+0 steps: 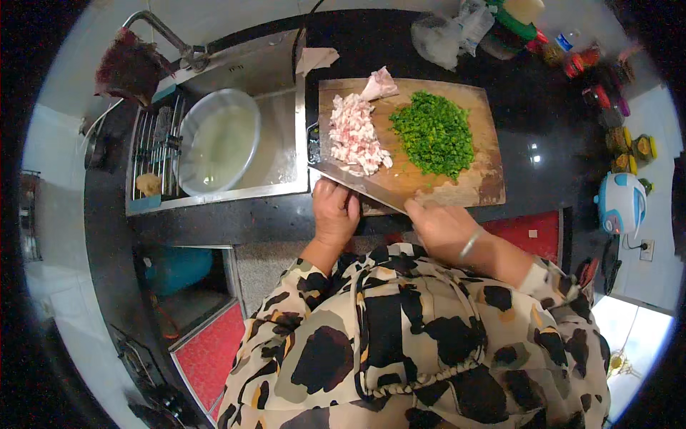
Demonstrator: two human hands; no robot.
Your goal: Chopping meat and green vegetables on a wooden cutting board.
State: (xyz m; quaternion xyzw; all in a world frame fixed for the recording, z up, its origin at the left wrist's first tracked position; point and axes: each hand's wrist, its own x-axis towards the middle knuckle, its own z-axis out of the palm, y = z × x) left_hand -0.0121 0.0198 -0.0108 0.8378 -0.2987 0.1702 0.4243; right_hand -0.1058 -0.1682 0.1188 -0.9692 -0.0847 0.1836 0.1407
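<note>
My right hand (446, 228) grips a kitchen knife (356, 185), its handle hidden in the fist. The broad blade points left, low over the front left of a wooden cutting board (471, 187). Just below the blade's far end is my left hand (335, 208), fingers curled, by the board's front left corner. Whether it holds the board's edge or anything else is hidden. Chopped pale pink fatty meat (353, 131) lies heaped on the board's left side, and a larger uncut piece (381, 84) sits at the back. To the right is a mound of finely chopped greens (433, 133).
Left of the board, a steel sink (278, 115) holds a plastic basin (220, 142) of cloudy water. A cloth (128, 67) hangs over the faucet (166, 32). Plastic bags (453, 35) and several jars (619, 140) line the back right, near a white-and-blue appliance (621, 202).
</note>
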